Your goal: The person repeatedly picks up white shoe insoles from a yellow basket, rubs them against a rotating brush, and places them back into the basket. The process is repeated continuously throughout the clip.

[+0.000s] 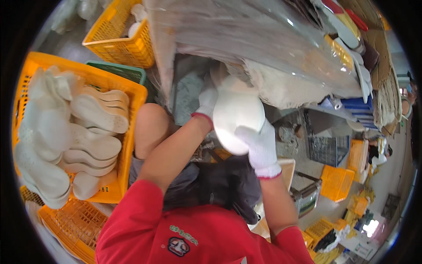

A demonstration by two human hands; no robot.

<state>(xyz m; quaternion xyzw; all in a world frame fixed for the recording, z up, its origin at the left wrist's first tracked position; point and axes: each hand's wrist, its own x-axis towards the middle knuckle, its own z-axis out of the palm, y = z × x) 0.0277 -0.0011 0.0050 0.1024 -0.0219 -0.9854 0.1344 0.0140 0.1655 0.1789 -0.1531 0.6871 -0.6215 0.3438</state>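
Observation:
A white shoe sole (237, 112) is held upright-on in front of me, its far end under the edge of a plastic-draped hood. My right hand (263, 147), in a white knit glove with a red cuff, is closed on its near right side, thumb across the top face. Along the left edge of the sole, my left hand (208, 97), gloved the same way, grips it; its fingers are partly behind the sole and in shadow. The sole's far end looks blurred. To my left, an orange crate (140, 94) holds a pile of similar white soles (94, 143).
The hood's plastic sheet (246, 33) hangs low over my hands, with ragged white cloth (285, 88) at its edge. Another orange crate (105, 43) and a green crate (118, 70) stand at the far left. Grey (329, 149) and orange crates (337, 182) sit to the right.

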